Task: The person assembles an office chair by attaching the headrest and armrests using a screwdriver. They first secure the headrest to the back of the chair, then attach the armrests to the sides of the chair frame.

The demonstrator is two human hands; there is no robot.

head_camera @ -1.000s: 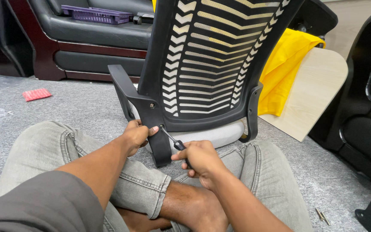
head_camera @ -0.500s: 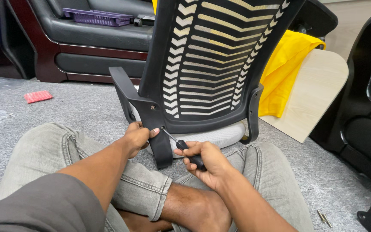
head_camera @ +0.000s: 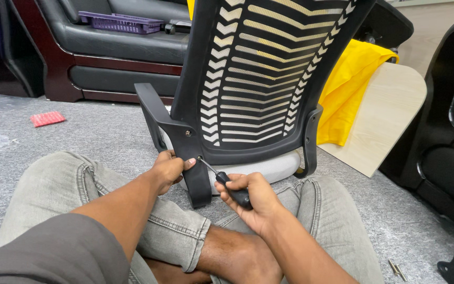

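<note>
A black office chair back (head_camera: 258,79) with slotted mesh stands on the grey carpet in front of my crossed legs. Its black armrest bracket (head_camera: 177,142) runs down the left side, with one screw higher up and another near my fingers. My left hand (head_camera: 168,169) grips the bracket's lower part. My right hand (head_camera: 248,197) is closed around the black handle of a screwdriver (head_camera: 222,179). The screwdriver's metal tip sits at the lower screw on the bracket.
A yellow cloth (head_camera: 350,89) drapes over a pale wooden board (head_camera: 384,121) to the right. A black sofa (head_camera: 111,47) with a purple basket (head_camera: 119,22) stands behind. A red packet (head_camera: 47,118) lies left; loose screws (head_camera: 395,268) lie lower right, beside black chair parts (head_camera: 450,137).
My right hand has turned and slid back along the screwdriver handle, showing more of the shaft. My left hand stays on the bracket.
</note>
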